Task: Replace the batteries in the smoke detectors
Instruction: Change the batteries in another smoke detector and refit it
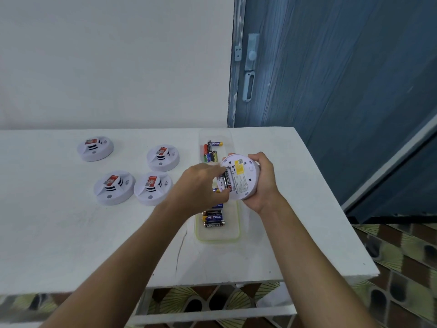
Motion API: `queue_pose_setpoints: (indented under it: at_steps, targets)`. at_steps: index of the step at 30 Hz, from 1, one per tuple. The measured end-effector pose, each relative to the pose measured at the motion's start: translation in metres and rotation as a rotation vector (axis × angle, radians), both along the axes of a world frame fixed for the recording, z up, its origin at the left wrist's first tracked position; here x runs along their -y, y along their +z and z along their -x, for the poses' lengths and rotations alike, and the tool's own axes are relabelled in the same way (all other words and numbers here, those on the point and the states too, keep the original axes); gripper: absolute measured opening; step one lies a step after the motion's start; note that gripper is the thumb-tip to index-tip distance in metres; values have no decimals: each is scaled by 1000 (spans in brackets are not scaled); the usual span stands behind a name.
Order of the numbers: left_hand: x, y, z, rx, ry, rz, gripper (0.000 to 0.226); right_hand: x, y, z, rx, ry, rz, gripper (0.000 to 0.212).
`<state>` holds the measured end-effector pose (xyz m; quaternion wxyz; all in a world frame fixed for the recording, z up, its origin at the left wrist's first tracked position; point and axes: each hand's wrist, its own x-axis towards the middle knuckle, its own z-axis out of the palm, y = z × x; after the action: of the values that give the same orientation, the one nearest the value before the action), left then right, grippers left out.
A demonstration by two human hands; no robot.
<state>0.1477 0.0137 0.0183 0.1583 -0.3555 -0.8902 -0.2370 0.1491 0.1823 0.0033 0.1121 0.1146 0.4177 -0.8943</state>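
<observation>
My right hand (262, 183) grips a white round smoke detector (243, 178), held above the table with its back side and yellow label facing me. Its battery bay is open and a black battery (226, 179) lies inside. The fingers of my left hand (201, 185) pinch that battery at the bay. Below the hands lies a clear tray (233, 235) with several loose batteries (212, 218). A second clear tray (227, 136) behind it holds several more batteries (211, 152).
Several white smoke detectors with red tags sit on the white table (71, 233): one at the back left (95, 148), one mid-table (163, 158), two side by side nearer me (114, 187) (153, 188). A blue door (331, 91) stands right of the table.
</observation>
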Motion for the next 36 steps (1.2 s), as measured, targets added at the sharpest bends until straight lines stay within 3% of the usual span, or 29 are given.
queue_pose_setpoints:
  at_steps: [5, 7, 22, 24, 36]
  targets:
    - [-5, 3, 2, -15, 31, 195, 60, 3, 4, 1, 32, 21, -36, 41]
    - [-6, 3, 2, -31, 33, 216, 53, 4, 4, 2, 42, 28, -38, 39]
    - [-6, -6, -1, 26, -19, 103, 52, 2, 5, 4, 86, -54, -44, 35]
    - [-9, -14, 1, 37, 36, 47, 50, 2, 3, 7, 91, -109, -28, 36]
    - [-26, -6, -3, 514, 221, -471, 20, 11, -5, 12, 25, -363, -39, 33]
